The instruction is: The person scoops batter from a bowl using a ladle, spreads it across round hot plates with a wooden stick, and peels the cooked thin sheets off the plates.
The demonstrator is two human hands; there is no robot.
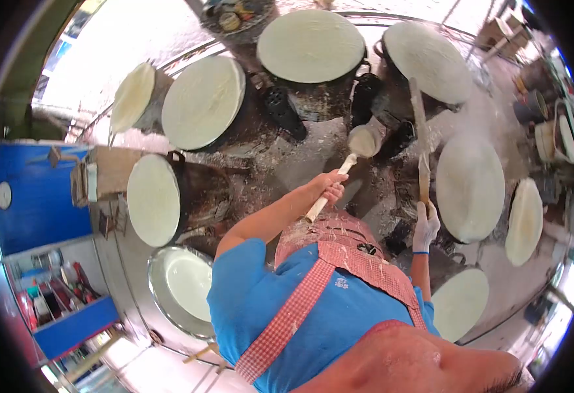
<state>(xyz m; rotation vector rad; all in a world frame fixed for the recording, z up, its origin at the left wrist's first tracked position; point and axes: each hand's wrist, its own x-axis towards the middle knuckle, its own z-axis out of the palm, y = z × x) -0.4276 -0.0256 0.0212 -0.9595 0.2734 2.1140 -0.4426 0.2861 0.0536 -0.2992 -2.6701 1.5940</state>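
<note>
My left hand (331, 186) is bare and wrapped round the pale handle of a ladle (364, 141), whose round bowl hangs over the dark floor between the stoves. On my right hand (425, 226) is a whitish glove with a blue cuff; its fingers close round the lower end of a long wooden paddle (420, 124). The paddle points away from me, its far end by the rim of the upper right pan (427, 62). A steaming round pan (471, 188) with a pale surface lies just right of the gloved hand.
Several more pale-topped round pans stand on dark stoves in a ring, among them the top middle one (311, 46) and the left one (154, 200). A shiny metal basin (162, 288) with pale liquid is at lower left. Blue shelving (80, 327) stands far left.
</note>
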